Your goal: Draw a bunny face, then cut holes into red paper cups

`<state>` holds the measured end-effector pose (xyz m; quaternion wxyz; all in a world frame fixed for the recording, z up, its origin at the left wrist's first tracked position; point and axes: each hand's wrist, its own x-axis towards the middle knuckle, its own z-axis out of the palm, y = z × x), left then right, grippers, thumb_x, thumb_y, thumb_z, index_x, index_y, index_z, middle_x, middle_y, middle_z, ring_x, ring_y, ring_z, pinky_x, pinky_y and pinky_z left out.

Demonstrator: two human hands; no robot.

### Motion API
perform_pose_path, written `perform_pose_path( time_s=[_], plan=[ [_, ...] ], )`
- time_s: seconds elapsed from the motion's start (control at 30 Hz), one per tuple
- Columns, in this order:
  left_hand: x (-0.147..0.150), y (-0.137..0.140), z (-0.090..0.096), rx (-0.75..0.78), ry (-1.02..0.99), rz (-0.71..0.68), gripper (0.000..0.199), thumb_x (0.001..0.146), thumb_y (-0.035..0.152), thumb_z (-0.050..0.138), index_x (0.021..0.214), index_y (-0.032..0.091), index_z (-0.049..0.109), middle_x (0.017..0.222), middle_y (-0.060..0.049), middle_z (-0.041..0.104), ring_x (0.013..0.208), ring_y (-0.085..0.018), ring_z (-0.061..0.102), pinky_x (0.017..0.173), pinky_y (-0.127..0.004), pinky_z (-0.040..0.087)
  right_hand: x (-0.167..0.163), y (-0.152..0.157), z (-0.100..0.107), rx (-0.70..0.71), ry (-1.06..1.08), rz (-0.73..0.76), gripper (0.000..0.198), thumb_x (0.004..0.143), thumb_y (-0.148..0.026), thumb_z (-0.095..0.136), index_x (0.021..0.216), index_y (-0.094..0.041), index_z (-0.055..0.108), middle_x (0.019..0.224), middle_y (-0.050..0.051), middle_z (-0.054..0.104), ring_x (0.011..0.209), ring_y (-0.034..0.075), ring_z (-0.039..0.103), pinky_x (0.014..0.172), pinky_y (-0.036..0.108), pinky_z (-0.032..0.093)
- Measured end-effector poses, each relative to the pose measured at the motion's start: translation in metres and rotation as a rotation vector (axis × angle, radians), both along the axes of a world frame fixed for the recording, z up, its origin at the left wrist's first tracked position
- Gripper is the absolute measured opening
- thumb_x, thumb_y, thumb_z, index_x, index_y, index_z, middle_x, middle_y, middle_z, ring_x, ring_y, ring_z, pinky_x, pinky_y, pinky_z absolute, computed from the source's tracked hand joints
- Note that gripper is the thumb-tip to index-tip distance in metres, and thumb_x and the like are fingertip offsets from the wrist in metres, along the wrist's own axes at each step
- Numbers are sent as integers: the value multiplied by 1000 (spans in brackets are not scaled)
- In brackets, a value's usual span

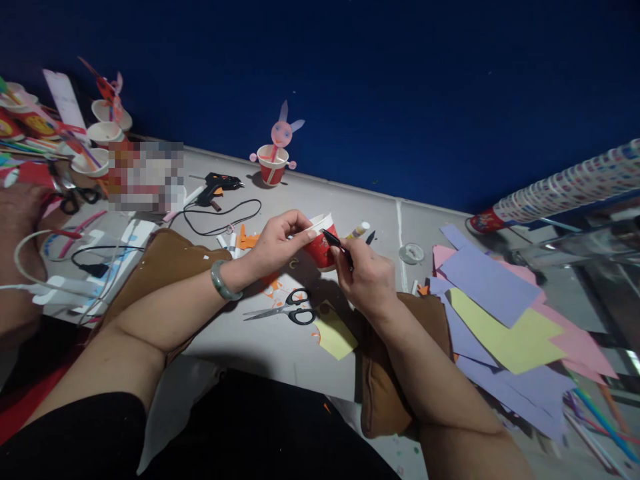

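My left hand grips a red paper cup with a white rim, thumb near the rim. In my right hand is a black marker pen, its tip at the cup's side by the rim; whether it touches cannot be made out. Below the cup lie black-handled scissors, blades pointing left, and a piece of yellow paper. Orange paper scraps lie just left of my left hand. Behind my right hand a white and yellow stick-like thing rests on the table.
A finished-looking rabbit cup stands by the blue wall. Left of it lies a glue gun with its cord. Brown cushions sit under my forearms. Coloured paper sheets and a long stack of cups are at right. Another person's arm is at far left.
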<state>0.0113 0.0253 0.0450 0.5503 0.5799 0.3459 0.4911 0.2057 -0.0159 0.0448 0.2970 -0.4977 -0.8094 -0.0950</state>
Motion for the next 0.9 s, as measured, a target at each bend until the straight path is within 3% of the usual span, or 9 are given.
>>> perform_pose_path(
  time_s=[0.33, 0.6, 0.9],
  plan=[
    [-8, 9, 4, 28, 74, -37, 25, 80, 36, 72, 77, 15, 59, 70, 2, 59, 62, -7, 50, 60, -21, 42, 0, 2, 1, 2, -38, -8, 30, 102, -35, 41, 88, -17, 61, 72, 5, 70, 57, 13, 57, 50, 25, 27],
    [-15, 14, 13, -71, 68, -162, 31, 75, 40, 75, 78, 14, 59, 69, 1, 60, 62, -8, 53, 58, -20, 43, 3, 1, 8, 117, -46, 52, 19, 96, -32, 52, 99, -17, 63, 76, 5, 73, 56, 14, 60, 53, 25, 37],
    [-24, 17, 22, -81, 59, -298, 29, 71, 37, 79, 72, 14, 61, 64, 2, 58, 58, -8, 52, 57, -21, 43, 11, 3, 16, -54, -15, 188, 17, 96, -33, 52, 100, -19, 61, 76, 5, 72, 59, 15, 63, 56, 26, 41]
  ],
)
